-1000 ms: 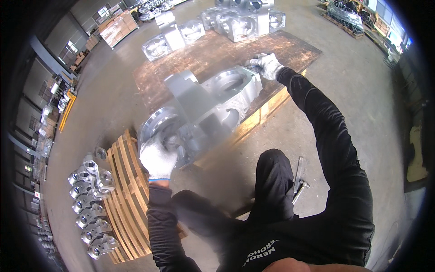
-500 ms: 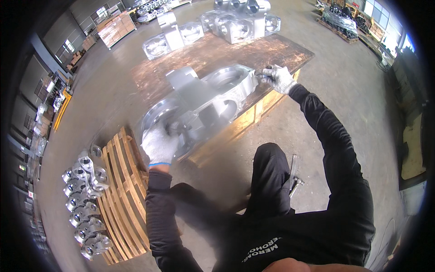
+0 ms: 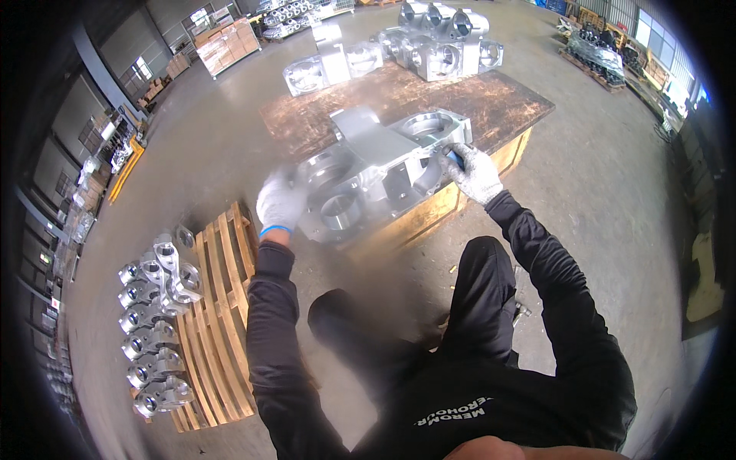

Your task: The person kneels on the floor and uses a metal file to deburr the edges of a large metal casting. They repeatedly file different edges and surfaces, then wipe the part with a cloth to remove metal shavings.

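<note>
A large silvery machined metal casting (image 3: 376, 157) with several round bores lies near the front edge of a brown-topped wooden table (image 3: 498, 100). At its left end is my left hand (image 3: 280, 203), in a white glove with a blue cuff edge; motion blurs its fingers, so their grip does not show. My right hand (image 3: 477, 176), also gloved, is closed by the casting's right end. Between its thumb and fingers a small blue object (image 3: 455, 158) shows; the rest of it is hidden.
Similar castings (image 3: 441, 54) stand at the table's far side. On the left, a wooden pallet (image 3: 218, 307) bears several smaller metal parts (image 3: 153, 337). A covered load (image 3: 598, 60) sits far right, and stacked boxes (image 3: 228, 46) far left. My knees are close to the table's front.
The casting now looks turned differently, with more of its front face showing. My right hand has come nearer along its right end; my left has shifted from over the left bore to the outer edge.
</note>
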Motion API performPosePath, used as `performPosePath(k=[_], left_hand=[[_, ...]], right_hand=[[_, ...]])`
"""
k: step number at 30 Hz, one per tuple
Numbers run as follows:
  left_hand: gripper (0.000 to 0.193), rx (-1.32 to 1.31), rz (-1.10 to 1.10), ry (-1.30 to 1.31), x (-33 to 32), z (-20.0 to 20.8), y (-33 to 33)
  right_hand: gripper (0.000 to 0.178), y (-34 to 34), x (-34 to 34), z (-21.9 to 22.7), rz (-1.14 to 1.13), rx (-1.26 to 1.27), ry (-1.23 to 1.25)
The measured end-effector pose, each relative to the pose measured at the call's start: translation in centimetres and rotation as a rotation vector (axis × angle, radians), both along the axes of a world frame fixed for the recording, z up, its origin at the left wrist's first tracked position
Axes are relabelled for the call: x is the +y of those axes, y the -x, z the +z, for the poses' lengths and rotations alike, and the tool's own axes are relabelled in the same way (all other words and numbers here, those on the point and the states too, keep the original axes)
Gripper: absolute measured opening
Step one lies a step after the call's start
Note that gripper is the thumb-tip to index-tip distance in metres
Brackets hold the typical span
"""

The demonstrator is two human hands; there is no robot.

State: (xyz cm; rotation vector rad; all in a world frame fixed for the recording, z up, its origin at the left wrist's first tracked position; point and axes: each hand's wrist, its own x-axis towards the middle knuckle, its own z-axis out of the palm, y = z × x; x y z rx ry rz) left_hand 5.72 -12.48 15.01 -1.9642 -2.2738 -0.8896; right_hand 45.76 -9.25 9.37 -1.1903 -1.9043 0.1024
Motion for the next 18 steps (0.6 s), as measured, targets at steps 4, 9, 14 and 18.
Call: performPosePath(k=[4,9,14,18], left_hand=[[0.053,-0.252,0.108,-0.025,3.2,-5.6,6.0],[0.045,-1.222,-0.136,0.082,5.5,-12.4,8.0],[0.031,-1.321,-0.125,0.112,4.2,-11.1,6.2],[0.039,-1.169,-0.132,-0.011,2.1,-8.9,4.1]], right_hand=[[0.034,4.0,-1.6,1.2,-0.007,0.079,0.034],[0.038,9.5,-3.2,1.7,0.114,0.068,0.030],[0.037,13.7,-4.7,0.3,0.174,0.024,-0.014],[0.036,14.6,-5.3,-0.6,0.179,0.010,0.199]])
